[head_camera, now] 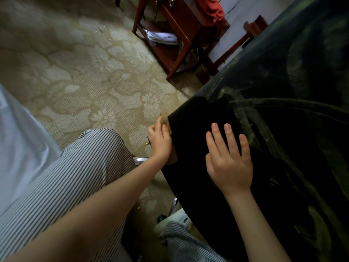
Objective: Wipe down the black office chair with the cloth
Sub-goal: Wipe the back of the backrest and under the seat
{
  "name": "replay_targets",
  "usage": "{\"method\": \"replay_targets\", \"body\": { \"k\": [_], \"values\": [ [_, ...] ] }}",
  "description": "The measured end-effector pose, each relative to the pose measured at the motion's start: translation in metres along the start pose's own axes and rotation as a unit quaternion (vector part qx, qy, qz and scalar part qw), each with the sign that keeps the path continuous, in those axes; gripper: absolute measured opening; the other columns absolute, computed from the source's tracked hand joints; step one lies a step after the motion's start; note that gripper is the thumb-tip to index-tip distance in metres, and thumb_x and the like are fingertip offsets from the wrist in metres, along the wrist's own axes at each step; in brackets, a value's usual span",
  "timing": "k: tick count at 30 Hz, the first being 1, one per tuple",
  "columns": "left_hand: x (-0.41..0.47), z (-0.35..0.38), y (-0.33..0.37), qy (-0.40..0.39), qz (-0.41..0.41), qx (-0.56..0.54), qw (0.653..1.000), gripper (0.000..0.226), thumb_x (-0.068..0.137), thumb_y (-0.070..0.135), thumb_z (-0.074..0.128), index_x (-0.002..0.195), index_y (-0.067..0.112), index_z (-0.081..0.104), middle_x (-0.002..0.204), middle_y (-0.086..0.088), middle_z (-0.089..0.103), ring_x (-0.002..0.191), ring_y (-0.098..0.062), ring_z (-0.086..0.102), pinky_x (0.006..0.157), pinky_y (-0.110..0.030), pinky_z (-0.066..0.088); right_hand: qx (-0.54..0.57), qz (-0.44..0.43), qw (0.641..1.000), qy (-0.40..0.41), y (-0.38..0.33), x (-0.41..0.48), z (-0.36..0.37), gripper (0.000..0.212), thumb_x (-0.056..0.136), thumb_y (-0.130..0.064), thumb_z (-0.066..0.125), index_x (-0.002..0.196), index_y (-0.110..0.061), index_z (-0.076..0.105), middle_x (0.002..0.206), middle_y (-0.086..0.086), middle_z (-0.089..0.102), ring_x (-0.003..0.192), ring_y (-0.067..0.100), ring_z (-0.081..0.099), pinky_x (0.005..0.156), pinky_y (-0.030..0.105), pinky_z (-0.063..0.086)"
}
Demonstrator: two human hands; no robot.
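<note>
Head view shows the black office chair (287, 103), a broad dark padded surface streaked with pale dust, filling the right side. Its near edge runs diagonally from lower left to upper right, toward a reddish-brown wooden side table (175, 36). A black cloth (196, 121) lies flat over that edge at the chair's left corner. Its long axis runs from the person outward, with the far end pointing at the table.

The right hand (229, 159) rests palm-down on the cloth, fingers straight and spread, holding nothing. The left hand (160, 142) is at the cloth's left edge beside a tan strip (cloth backing or chair padding, I cannot tell which). Its fingers curl round that edge and grip it, the tips hidden underneath.

Below are grey-and-white striped trousers (79, 178), a patterned beige carpet (85, 72), and a curved chrome tube (139, 160) just under the left wrist.
</note>
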State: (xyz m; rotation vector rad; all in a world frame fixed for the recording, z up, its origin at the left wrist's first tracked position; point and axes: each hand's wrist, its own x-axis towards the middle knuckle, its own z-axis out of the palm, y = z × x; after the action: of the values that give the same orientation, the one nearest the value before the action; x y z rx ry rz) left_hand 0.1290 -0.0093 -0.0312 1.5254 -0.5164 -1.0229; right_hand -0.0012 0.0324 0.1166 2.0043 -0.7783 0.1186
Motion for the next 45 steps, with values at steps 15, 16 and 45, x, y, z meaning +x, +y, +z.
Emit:
{"method": "replay_targets", "body": {
  "k": [15,16,45],
  "values": [
    [0.045,-0.01,-0.059,0.012,-0.273,-0.104,0.956,0.034,0.097,0.022,0.03,0.125,0.02,0.049,0.127,-0.016,0.052,0.114,-0.03,0.051,0.103,-0.046,0.04,-0.015,-0.005,1.0,0.006,0.0,-0.001,0.003,0.038,0.09,-0.02,0.044,0.123,-0.012,0.061,0.135,0.005,0.055,0.13,0.025,0.036,0.115,0.041,0.011],
    [0.043,-0.009,-0.06,0.02,-0.285,-0.121,0.951,0.032,0.097,0.024,0.029,0.124,0.02,0.048,0.125,-0.015,0.052,0.112,-0.03,0.051,0.102,-0.048,0.04,-0.016,-0.004,1.0,0.006,0.0,-0.001,0.003,0.038,0.09,-0.02,0.044,0.123,-0.012,0.061,0.135,0.005,0.055,0.13,0.025,0.036,0.115,0.041,0.011],
    [-0.061,0.018,0.185,-0.079,0.17,-0.154,0.97,0.042,0.1,0.026,0.034,0.142,0.024,0.032,0.121,-0.002,0.026,0.121,-0.021,0.032,0.109,-0.036,0.025,0.085,0.082,0.986,-0.113,0.029,0.006,-0.06,0.045,0.082,-0.023,0.043,0.118,-0.009,0.065,0.133,0.011,0.056,0.131,0.025,0.035,0.112,0.04,0.015]
  ]
}}
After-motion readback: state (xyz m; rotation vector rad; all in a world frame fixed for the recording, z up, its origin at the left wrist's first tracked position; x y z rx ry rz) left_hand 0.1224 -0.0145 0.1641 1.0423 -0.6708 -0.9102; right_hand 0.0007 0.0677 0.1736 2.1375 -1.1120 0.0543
